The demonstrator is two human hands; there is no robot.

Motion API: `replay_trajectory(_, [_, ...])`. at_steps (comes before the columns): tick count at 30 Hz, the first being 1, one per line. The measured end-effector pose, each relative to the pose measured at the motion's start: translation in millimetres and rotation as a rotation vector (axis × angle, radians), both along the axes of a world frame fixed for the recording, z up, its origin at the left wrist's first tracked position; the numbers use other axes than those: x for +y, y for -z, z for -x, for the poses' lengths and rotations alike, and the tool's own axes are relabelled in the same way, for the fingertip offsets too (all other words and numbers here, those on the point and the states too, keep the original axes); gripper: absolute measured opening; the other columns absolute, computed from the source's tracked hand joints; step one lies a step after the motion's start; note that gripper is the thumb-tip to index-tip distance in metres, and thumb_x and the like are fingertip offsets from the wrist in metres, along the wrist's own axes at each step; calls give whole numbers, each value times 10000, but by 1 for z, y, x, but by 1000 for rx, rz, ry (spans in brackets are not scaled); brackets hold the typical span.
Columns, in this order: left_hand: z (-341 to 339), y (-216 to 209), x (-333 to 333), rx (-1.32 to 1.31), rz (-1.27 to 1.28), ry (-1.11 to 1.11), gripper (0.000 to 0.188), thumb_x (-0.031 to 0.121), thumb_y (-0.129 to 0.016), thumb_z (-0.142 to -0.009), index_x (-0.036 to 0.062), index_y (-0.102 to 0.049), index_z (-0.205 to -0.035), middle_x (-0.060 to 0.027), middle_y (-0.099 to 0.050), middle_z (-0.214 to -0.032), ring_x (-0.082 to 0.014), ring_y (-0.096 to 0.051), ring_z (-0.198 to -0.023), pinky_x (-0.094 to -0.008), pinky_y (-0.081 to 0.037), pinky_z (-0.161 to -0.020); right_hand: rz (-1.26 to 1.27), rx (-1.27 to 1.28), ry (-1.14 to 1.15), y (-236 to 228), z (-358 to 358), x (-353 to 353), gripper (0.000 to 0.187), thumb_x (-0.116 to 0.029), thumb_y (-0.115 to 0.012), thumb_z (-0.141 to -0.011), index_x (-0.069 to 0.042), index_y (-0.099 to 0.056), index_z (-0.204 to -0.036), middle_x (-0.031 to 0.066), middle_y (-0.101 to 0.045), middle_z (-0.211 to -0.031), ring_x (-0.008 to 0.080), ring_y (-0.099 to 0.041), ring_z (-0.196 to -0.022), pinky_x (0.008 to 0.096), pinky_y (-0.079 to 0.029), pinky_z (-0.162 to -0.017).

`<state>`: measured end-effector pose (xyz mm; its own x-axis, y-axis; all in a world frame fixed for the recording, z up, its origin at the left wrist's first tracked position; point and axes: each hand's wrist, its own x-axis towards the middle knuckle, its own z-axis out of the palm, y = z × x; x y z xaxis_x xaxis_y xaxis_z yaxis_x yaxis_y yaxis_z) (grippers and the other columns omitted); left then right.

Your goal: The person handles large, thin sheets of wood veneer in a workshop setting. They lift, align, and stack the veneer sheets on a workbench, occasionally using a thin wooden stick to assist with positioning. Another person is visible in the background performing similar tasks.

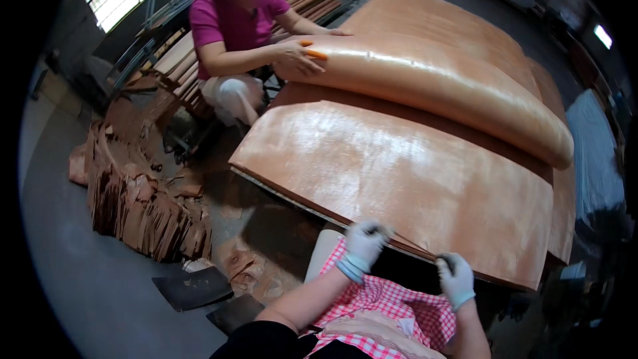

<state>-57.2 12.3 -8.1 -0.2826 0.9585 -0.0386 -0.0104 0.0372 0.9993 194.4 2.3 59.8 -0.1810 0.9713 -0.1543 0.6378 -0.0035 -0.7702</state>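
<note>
Brown strip (413, 244), one, left hand (365, 242), right hand (456, 275), each grip apparently pinching it, one curled sheet (432, 86) beyond

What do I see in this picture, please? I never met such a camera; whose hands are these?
A wide camera on a person's head took this picture, looking down; its lens bends straight edges. No robot here: the white-gloved left hand and right hand are that person's own. Both appear to pinch a thin brown strip at the near edge of a broad, shiny brown sheet. Farther back, more brown sheeting curls into a thick roll. There, a co-worker holds an orange object.
</note>
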Motion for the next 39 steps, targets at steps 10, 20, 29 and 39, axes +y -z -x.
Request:
replay_trajectory(10, [372, 46, 57, 511, 243, -645, 129, 66, -721, -770, 2, -719, -882, -42, -689, -754, -111, -603, -658, -272, -508, -638, 165, -444, 156, 33, -162, 23, 196, -141, -607, -854, 32, -675, -918, 167, -689, -823, 232, -664, -779, 350, -507, -727])
replay_trajectory(20, [421, 92, 62, 580, 366, -491, 122, 105, -681, -814, 9, -661, -886, -37, -630, -774, -145, -526, -684, -325, -472, -653, 284, -733, 193, 68, -173, 47, 449, -424, -708, -736, -8, -711, -904, 230, -680, -891, 352, -671, -859, 416, -517, -771])
replay_trajectory(29, [133, 31, 87, 1269, 69, -209, 589, 124, -588, -761, -128, -451, -1276, -300, -499, -1295, -416, -479, -1214, -452, -353, -1070, 429, -605, 177, 68, -169, 55, 442, -417, -715, -730, -23, -703, -929, 216, -682, -949, 347, -658, -916, 417, -510, -831])
replay_trajectory(39, [-230, 36, 48, 1305, -250, 685, 734, 471, -559, -865, 0, -391, -1402, -255, -292, -1492, -386, -240, -1402, -499, -127, -1167, 419, -571, 190, 67, -172, 46, 395, -396, -656, -807, -57, -706, -1004, 178, -674, -1068, 341, -655, -985, 448, -522, -837])
